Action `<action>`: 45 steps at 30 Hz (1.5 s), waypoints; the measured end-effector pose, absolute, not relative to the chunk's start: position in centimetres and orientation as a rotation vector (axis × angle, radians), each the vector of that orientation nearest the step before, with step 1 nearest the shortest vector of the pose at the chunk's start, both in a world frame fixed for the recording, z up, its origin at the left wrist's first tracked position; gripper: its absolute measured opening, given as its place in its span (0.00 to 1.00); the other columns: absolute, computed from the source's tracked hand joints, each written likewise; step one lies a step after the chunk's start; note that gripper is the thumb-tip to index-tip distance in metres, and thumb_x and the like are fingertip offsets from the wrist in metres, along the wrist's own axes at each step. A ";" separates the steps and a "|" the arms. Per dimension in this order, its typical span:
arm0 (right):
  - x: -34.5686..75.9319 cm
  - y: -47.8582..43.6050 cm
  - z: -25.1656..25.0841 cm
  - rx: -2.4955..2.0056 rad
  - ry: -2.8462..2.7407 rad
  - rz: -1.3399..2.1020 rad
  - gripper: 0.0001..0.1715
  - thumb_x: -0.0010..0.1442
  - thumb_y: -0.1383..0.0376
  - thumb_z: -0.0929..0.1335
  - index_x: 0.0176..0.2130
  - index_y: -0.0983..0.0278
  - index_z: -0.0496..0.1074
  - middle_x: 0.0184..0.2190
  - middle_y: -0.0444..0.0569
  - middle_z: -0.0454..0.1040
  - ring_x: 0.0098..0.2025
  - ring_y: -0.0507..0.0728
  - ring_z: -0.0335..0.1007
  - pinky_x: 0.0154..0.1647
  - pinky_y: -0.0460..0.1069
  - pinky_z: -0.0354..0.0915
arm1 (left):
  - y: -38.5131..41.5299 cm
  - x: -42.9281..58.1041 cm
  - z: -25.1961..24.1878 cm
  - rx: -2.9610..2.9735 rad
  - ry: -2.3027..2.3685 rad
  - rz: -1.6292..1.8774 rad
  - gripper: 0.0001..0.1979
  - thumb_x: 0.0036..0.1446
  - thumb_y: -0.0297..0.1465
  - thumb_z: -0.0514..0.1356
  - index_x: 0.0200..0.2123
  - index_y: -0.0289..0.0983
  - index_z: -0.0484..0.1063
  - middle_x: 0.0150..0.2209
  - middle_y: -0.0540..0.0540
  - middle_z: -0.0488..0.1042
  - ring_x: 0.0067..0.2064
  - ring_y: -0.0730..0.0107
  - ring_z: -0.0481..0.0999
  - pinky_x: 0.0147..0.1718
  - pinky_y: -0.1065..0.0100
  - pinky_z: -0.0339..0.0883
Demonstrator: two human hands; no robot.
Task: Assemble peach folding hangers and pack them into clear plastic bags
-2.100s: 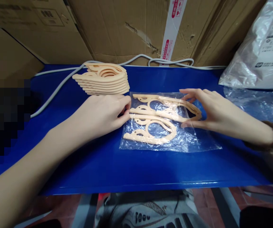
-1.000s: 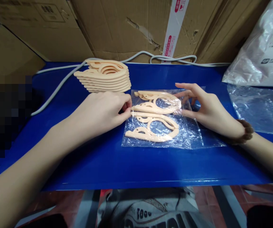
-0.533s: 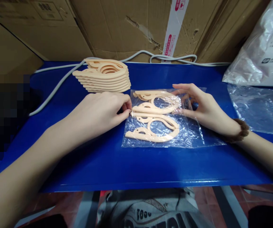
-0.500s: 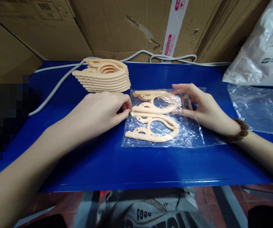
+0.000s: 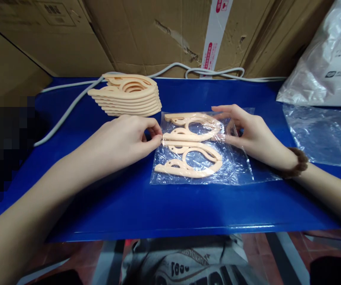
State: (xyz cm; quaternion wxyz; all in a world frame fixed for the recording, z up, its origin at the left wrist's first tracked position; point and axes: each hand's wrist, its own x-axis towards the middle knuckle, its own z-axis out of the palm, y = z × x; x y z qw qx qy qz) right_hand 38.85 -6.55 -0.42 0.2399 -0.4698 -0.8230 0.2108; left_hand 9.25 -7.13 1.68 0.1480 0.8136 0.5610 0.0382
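Observation:
A clear plastic bag [image 5: 201,180] lies flat with two beige folding hangers inside, an upper one [image 5: 185,136] and a lower one [image 5: 201,173]. My left hand [image 5: 128,136] pinches the bag's left edge, thumb against forefinger, where the two hangers meet. My right hand [image 5: 244,126] is curved round the right end of the upper hanger, fingers along its far side and thumb along its near side. Plastic film covers those fingertips. Behind my left hand stands a neat stack of matching hangers [image 5: 128,99].
Cardboard boxes [image 5: 146,35] rise behind the blue table [image 5: 170,213]. A white cable [image 5: 69,114] runs along its back and left. At the right are another clear plastic bag [image 5: 324,134], lying flat, and a full, printed white bag [image 5: 321,75].
The view has shifted slightly, so everything sits a little further left. Both hands keep their places on the bag and hanger.

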 end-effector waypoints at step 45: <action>39.5 -7.0 -0.4 -1.339 -2.465 0.053 0.32 0.64 0.59 0.66 0.65 0.63 0.65 0.36 0.50 0.81 0.26 0.55 0.70 0.27 0.49 0.59 | -3.4 10.4 -0.4 2.974 1.437 0.165 0.24 0.66 0.23 0.49 0.60 0.41 0.71 0.53 0.42 0.77 0.52 0.52 0.79 0.44 0.58 0.72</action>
